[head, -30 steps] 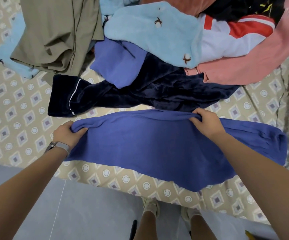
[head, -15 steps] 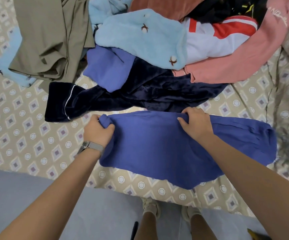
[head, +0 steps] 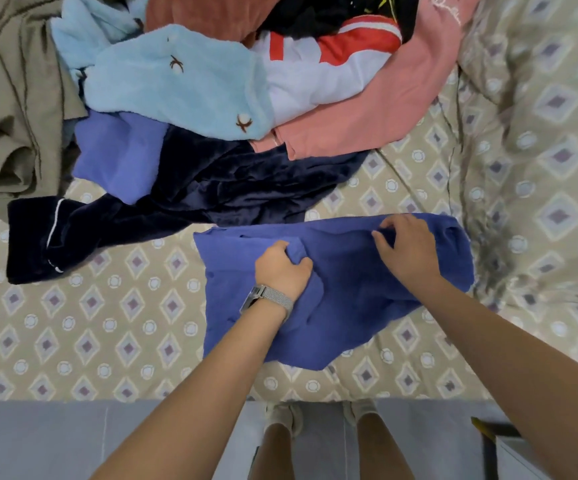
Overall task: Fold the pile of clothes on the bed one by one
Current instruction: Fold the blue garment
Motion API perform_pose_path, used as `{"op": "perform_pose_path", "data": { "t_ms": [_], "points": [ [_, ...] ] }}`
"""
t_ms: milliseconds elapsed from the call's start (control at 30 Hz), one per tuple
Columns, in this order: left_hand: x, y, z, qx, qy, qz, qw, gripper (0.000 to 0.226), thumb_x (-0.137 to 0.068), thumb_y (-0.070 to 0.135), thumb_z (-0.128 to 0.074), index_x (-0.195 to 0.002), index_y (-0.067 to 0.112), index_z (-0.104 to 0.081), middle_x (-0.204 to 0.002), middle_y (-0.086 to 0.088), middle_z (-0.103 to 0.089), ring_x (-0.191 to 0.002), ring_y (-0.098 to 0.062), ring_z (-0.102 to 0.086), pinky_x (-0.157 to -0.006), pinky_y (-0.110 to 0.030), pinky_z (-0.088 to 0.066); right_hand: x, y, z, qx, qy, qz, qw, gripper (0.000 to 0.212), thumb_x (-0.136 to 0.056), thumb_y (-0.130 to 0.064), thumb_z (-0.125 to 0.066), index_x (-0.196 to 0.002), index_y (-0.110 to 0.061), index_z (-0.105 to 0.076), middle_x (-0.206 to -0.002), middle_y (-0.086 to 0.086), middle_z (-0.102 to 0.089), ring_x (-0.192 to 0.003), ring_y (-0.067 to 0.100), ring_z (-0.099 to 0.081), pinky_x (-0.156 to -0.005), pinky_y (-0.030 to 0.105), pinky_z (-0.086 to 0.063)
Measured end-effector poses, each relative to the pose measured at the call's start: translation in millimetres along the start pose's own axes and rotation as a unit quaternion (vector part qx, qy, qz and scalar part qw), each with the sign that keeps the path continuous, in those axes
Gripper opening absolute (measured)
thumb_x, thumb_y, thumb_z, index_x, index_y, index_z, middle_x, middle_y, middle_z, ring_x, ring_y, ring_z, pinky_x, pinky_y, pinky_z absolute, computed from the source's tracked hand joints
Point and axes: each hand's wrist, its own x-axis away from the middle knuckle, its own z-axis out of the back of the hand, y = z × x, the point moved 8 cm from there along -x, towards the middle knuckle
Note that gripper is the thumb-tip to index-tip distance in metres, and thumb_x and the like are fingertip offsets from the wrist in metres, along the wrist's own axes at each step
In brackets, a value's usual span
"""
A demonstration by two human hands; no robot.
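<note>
The left hand (head: 282,268) has carried its bunched edge of the soft blue-violet garment (head: 346,306) across toward the right hand (head: 407,249); the garment now lies doubled beneath both hands on the patterned beige bed (head: 90,334); left fingers pinch cloth, right fingers curl on the far edge; first fold judged nearly complete; remaining heaped clothes pile (head: 211,98) lies beyond the hands.

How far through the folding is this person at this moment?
Early on. No finished folded piece shows on the bed. In hand: the blue garment lies partly doubled over near the bed's edge, the left hand gripping a bunch of it and the right hand holding its far edge. Left: the pile behind is unfolded, including a navy piece and a pink one.
</note>
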Motion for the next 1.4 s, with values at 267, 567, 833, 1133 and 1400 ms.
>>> {"op": "perform_pose_path", "data": {
  "t_ms": [267,567,833,1133,1400],
  "points": [
    [15.7,19.8,-42.7,-0.222,-0.001,-0.186,0.957,0.047,-0.093,0.049,-0.051,-0.129,0.019,-0.055,-0.129,0.0,-0.059,-0.137,-0.029,-0.033,-0.111,-0.037,-0.03,4.8,40.7,14.2,0.061,-0.03,0.028,0.997,0.076,-0.077,-0.027,-0.079,-0.141,-0.012,-0.042,-0.135,0.013,-0.047,-0.124,0.035,-0.042,-0.104,0.045,-0.037],
    [29.0,-0.8,-102.3,-0.444,-0.096,-0.344,0.822,0.052,-0.097,0.039,-0.026,-0.148,0.045,-0.02,-0.158,-0.005,-0.027,-0.143,-0.04,-0.022,-0.115,-0.062,-0.015,-24.7,72.5,15.1,0.26,-0.159,0.003,0.952,0.09,-0.073,-0.062,-0.071,-0.139,-0.015,-0.032,-0.141,0.011,-0.037,-0.133,0.032,-0.029,-0.108,0.048,-0.025],
    [23.7,-6.7,-122.9,-0.47,-0.197,-0.225,0.831,0.051,-0.103,0.033,-0.025,-0.152,0.039,-0.011,-0.162,-0.001,0.014,-0.149,-0.022,0.015,-0.118,-0.054,0.01,-35.3,86.0,23.7,0.189,-0.213,0.001,0.959,0.054,-0.076,-0.025,-0.079,-0.115,-0.013,-0.043,-0.107,0.011,-0.058,-0.097,0.03,-0.058,-0.076,0.037,-0.046],
    [55.8,82.4,-136.1,0.013,-0.098,-0.212,0.972,0.067,-0.082,0.024,-0.072,-0.14,0.011,-0.04,-0.137,-0.005,-0.043,-0.126,-0.02,-0.045,-0.102,-0.03,-0.04,-32.8,71.6,59.5,-0.114,-0.256,-0.165,0.946,0.032,-0.081,-0.014,-0.068,-0.11,-0.006,-0.058,-0.102,0.009,-0.059,-0.09,0.023,-0.054,-0.077,0.037,-0.047],
    [93.8,114.0,-166.2,0.132,-0.056,-0.19,0.971,0.125,-0.057,0.07,-0.071,-0.152,0.021,-0.007,-0.152,0.006,-0.014,-0.144,-0.011,-0.018,-0.115,-0.028,-0.027,-5.5,18.7,72.2,-0.161,-0.354,-0.163,0.907,0.02,-0.086,-0.013,-0.057,-0.102,-0.002,-0.06,-0.089,0.012,-0.055,-0.078,0.023,-0.051,-0.068,0.034,-0.041]
  ]
}}
